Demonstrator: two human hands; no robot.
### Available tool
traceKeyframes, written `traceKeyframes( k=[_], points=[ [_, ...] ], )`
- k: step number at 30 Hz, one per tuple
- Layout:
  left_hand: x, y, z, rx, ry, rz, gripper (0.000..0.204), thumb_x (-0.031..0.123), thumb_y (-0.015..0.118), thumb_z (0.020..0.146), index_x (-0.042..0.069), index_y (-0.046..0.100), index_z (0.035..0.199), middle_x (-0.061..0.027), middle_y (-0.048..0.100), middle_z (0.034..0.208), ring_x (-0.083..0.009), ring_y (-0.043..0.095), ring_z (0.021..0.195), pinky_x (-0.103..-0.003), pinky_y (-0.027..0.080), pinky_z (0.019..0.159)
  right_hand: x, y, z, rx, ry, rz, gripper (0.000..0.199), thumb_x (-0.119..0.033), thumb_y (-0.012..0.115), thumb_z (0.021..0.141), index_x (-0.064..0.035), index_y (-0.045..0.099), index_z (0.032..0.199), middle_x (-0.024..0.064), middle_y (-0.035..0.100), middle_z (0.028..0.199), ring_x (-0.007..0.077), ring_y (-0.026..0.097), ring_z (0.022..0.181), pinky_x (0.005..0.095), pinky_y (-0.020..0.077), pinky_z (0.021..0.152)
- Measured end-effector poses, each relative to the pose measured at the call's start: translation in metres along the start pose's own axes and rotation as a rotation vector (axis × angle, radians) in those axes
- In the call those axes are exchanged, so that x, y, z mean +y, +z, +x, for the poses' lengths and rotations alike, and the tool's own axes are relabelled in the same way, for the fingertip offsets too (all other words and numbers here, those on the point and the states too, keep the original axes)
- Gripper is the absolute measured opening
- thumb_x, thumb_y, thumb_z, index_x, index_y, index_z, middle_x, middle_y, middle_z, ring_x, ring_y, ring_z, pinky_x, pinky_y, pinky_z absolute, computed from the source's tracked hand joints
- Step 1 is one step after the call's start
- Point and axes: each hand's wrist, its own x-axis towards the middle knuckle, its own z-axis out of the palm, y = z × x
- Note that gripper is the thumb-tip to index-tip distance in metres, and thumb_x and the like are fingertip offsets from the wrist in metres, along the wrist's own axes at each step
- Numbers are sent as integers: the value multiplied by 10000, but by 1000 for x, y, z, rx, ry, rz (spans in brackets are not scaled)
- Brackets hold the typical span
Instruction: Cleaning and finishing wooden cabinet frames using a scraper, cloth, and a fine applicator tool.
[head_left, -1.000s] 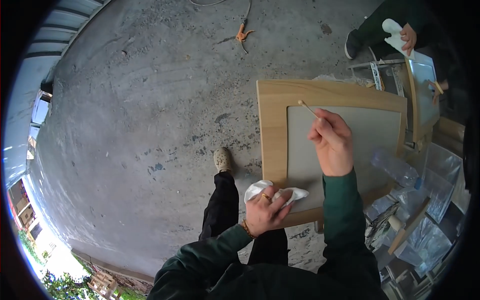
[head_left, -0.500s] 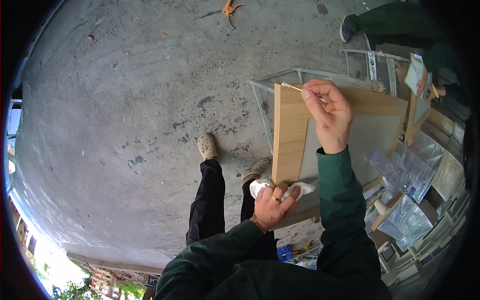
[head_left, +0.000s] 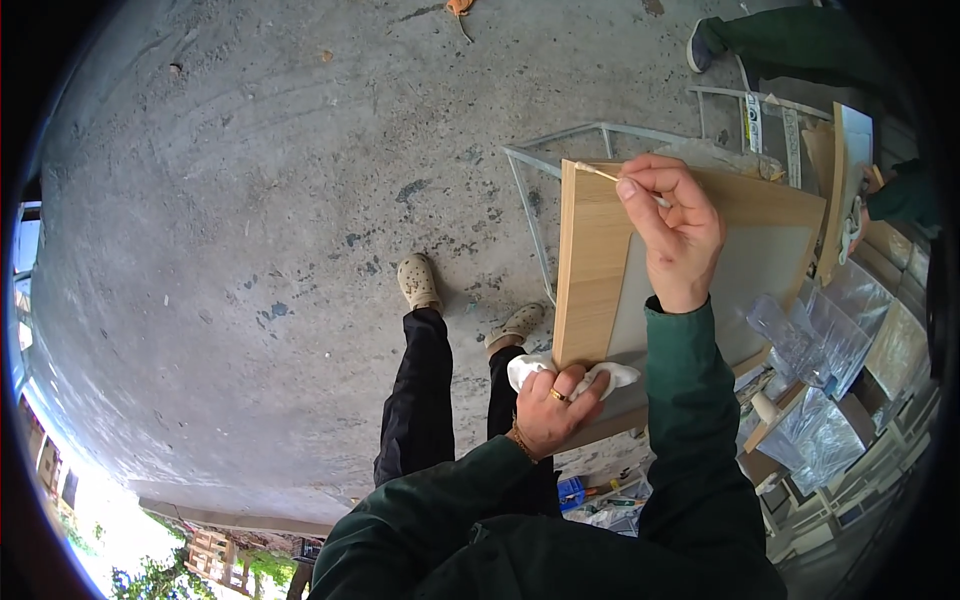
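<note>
A cotton swab (head_left: 597,172) is pinched between the thumb and fingers of my right hand (head_left: 680,225). Its tip lies at the far left corner of a light wood-grain framed panel (head_left: 590,285) with a grey inset. At the panel's near left corner, my left hand (head_left: 557,408) grips a crumpled white cloth (head_left: 528,372) and presses it against the frame. The panel stands tilted in front of me, on my right side. Its underside is hidden.
A grey metal frame (head_left: 524,210) stands behind the panel. At the far right a co-worker's hand (head_left: 855,225) is at another wood-edged panel (head_left: 838,190). Plastic-wrapped pieces (head_left: 815,440) lie at the right. A blue container (head_left: 571,492) sits by my feet, on the concrete floor (head_left: 270,270).
The view has shifted slightly, moving the panel and both hands a little rightward in the picture. My grips stay the same. The co-worker's hands have moved lower along their panel.
</note>
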Motion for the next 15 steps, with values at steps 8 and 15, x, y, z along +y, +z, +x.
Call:
traceKeyframes(
  k=[8,15],
  points=[
    [-1,0,-1,-5,-5,-10,464,252,682,679,193,578,1127,-52,523,980,-209,474,701,-335,414,586,0,-3,0,12,43,150,49,35,616,814,16,592,851,59,579,998,103,556,891,226,462,773],
    [-1,1,-1,-5,-6,-11,485,250,684,676,193,567,1143,-53,522,991,-212,474,706,-335,411,589,-1,-1,-2,16,42,161,48,43,612,816,25,587,852,55,572,1003,97,552,887,227,465,778]
  ],
)
